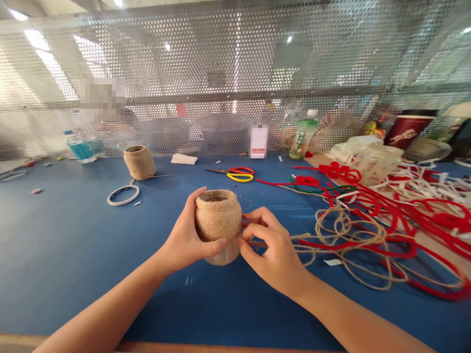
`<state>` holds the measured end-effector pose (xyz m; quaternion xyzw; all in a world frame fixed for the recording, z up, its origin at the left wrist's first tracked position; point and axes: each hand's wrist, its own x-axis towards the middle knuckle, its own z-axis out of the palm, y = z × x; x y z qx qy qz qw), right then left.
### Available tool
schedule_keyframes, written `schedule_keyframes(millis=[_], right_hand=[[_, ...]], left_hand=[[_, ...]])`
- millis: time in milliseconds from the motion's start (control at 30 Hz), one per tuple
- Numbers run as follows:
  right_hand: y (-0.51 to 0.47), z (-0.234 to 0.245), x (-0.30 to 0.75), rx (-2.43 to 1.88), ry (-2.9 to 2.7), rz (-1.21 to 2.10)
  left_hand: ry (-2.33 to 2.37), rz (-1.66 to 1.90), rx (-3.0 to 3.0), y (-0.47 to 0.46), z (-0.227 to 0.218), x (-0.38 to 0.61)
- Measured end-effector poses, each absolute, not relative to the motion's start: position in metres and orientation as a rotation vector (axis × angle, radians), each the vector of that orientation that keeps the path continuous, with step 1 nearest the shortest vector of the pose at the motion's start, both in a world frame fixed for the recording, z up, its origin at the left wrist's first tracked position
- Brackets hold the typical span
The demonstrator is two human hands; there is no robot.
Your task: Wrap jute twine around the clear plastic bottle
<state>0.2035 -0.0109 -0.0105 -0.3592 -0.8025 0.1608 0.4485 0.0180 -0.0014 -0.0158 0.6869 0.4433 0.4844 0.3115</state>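
My left hand [184,233] grips a round jar wrapped in jute twine [218,215], its fingers behind and its thumb across the front. My right hand [274,250] is at the jar's right side, with finger and thumb pinched on a brown strand of twine [253,243] that runs from the wrapping. The jar's lower part looks bare and pale below the wound twine. A loose tangle of jute twine [349,240] lies on the blue table [73,255] to the right of my right hand.
A second twine-wrapped jar [139,163] lies tilted at the back, near a white tape ring [123,195]. Scissors with red and yellow handles [239,174], red pipe cleaners [382,211], plastic bottles and cups stand beyond, before a perforated metal screen [235,63].
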Motion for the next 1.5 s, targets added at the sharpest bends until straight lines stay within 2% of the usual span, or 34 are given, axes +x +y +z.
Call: schedule_keyframes(millis=[1500], right_hand=[[-0.0087,-0.0129,0.2041,-0.925,-1.985,0.351]], left_hand=[[1.159,1.302,1.697,0.0017,-0.0177,0.0185]])
